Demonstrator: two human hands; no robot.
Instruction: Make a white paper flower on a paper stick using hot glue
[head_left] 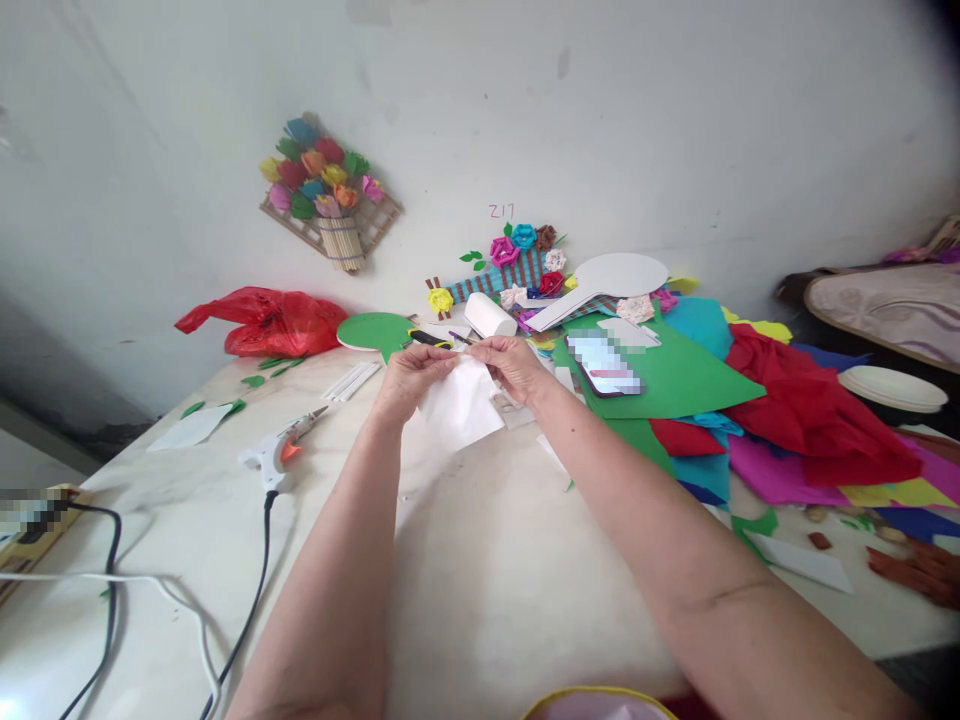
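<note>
Above the middle of the table, a thin white sheet (459, 412) hangs from the fingertips of both hands; whether it is tissue or other paper I cannot tell. My left hand (417, 378) pinches its upper left edge, and my right hand (508, 364) pinches the upper right, with the fingertips close together. Just beyond them lie a black-handled tool (431, 339) and a white roll (489, 316). A white glue gun (271, 452) with an orange trigger rests to the left, its nozzle pointing away.
Green sheet material (697, 385) bears a phone (604, 362). Red crumpled material (817, 405) spreads at the right. White sticks (351, 381) and a red plastic bag (281, 322) are on the left. Paper flowers (504, 252) stand by the wall; cords (264, 560) cross the front left.
</note>
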